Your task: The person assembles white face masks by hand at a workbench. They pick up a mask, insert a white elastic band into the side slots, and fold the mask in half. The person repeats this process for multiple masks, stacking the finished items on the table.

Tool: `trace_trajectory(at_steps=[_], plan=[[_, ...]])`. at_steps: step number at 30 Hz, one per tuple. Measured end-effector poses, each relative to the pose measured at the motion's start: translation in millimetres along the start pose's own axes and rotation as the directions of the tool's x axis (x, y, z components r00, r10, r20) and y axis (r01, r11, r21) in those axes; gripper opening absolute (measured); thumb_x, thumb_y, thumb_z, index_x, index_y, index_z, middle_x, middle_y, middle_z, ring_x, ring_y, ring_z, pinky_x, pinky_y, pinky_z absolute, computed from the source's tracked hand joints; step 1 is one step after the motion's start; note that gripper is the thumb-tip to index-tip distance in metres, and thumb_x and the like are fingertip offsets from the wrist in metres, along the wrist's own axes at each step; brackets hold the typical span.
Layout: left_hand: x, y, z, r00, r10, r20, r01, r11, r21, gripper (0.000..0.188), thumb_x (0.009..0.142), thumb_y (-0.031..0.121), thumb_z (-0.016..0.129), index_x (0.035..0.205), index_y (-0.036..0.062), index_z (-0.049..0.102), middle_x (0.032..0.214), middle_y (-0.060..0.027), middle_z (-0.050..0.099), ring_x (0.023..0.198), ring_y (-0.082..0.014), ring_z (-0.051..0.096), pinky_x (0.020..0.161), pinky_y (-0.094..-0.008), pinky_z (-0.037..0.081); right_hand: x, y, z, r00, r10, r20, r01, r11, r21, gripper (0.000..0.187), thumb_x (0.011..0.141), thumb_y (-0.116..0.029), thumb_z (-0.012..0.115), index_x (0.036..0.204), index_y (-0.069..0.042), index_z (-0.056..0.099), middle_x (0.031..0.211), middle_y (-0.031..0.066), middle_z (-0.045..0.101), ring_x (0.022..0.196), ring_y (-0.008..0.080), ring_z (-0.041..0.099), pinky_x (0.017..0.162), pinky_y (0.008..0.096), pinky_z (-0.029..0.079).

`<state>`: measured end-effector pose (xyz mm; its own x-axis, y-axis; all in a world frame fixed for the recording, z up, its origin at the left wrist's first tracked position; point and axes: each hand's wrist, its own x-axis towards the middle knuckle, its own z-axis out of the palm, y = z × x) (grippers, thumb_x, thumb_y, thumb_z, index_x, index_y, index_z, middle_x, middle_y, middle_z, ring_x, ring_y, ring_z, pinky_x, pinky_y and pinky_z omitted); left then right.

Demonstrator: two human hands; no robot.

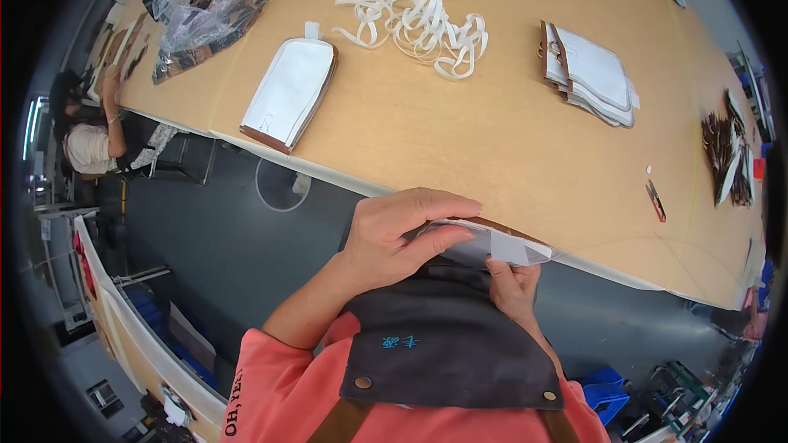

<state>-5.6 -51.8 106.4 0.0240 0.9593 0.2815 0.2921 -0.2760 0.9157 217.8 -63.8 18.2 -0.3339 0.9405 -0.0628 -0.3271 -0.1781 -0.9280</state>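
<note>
Close to my apron, at the near edge of the table, I hold a flat white-and-brown piece point(469, 253) with a pale tab point(509, 248) at its side. My left hand point(390, 234) is closed around its left end, thumb on the near face and fingers over the far side. At the right end, my right hand point(515, 285) pinches it by the tab; its other fingers are partly hidden. Similar white pieces with brown edges lie in a pile point(289, 90) on the left and in a fanned stack point(597, 74) on the right.
A tangled heap of white tape point(423, 20) lies toward the back of the table point(410, 127). Red-handled snips point(657, 203) rest at the right, near a brown-and-white bundle point(726, 156). Clear plastic point(201, 20) covers dark material at far left. Another person point(94, 143) sits beyond the left edge.
</note>
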Motion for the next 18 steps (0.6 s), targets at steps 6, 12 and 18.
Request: trace_trajectory(at_steps=[6,12,18], plan=[[-1,-7,10,0.985,0.107,-0.136,-0.088,0.987,0.138,0.023,0.08,0.002,0.078,0.103,0.0006,0.074,0.096,-0.0133,0.075,0.08,-0.0225,0.073,0.072,-0.027,0.058,3,-5,2,0.996,0.083,0.046,-0.083,0.997,0.006,0.039,0.097,-0.009,0.064,0.132,0.004,0.054,0.119,0.0075,0.066,0.108,0.0143,0.06,0.096,0.0301,0.046],[-2,-27,12,0.929,-0.309,-0.204,0.277,0.946,-0.169,0.025,0.089,-0.001,0.07,0.114,-0.0034,0.069,0.101,-0.0115,0.073,0.088,-0.0148,0.07,0.079,-0.0252,0.055,32,-31,17,0.964,0.261,0.058,-0.262,0.965,0.007,0.042,0.098,-0.008,0.061,0.136,0.003,0.049,0.125,0.0079,0.063,0.115,0.0132,0.057,0.099,0.0296,0.044],[25,-26,3,0.781,-0.622,0.046,0.577,0.692,-0.435,0.034,0.088,0.007,0.074,0.119,-0.0024,0.064,0.103,-0.0062,0.069,0.091,-0.0103,0.065,0.078,-0.0234,0.053,53,-53,30,0.954,0.265,0.138,-0.26,0.964,-0.053,0.049,0.099,-0.012,0.061,0.142,0.002,0.042,0.13,0.0092,0.058,0.119,0.0127,0.054,0.101,0.0302,0.043]])
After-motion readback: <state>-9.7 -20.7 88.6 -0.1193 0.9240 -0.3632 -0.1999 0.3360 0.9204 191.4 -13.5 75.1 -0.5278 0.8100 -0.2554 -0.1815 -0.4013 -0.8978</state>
